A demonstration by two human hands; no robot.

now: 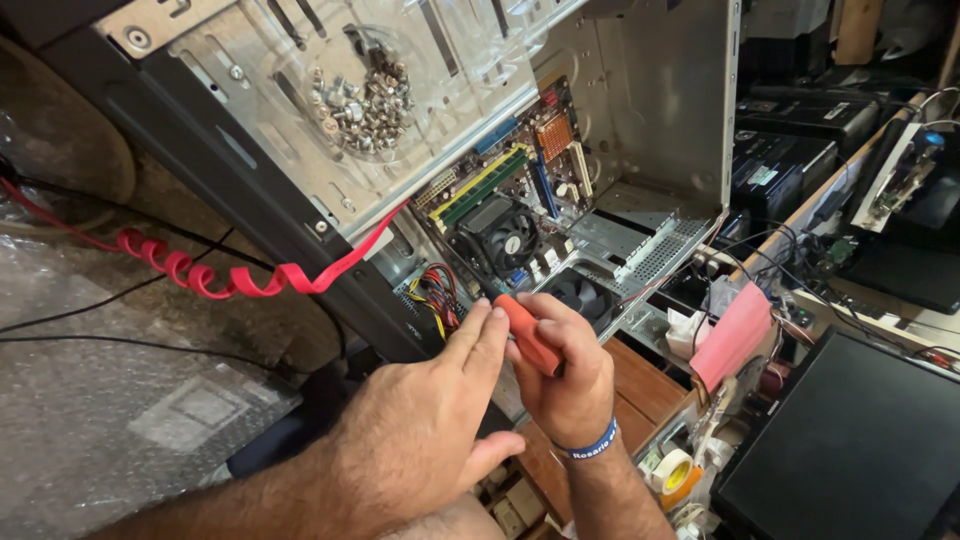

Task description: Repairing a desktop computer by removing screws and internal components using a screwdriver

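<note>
An open computer case (650, 110) lies on its side with the motherboard (520, 190) and a black cooler fan (505, 238) showing. My right hand (570, 375) is closed around an orange-handled screwdriver (527, 335), its tip pointing toward the case's lower edge near a bundle of coloured wires (440, 295). My left hand (440, 420) rests against the screwdriver handle, fingers extended and touching it. A second fan (583, 293) sits just behind my right hand.
A clear plastic dish of several screws (365, 100) rests on the case's metal frame. A red coiled cable (200, 270) crosses at left over bubble wrap (90, 400). A pink cloth (735, 335), tape rolls (675, 475), a black monitor (850, 450) and other electronics crowd the right.
</note>
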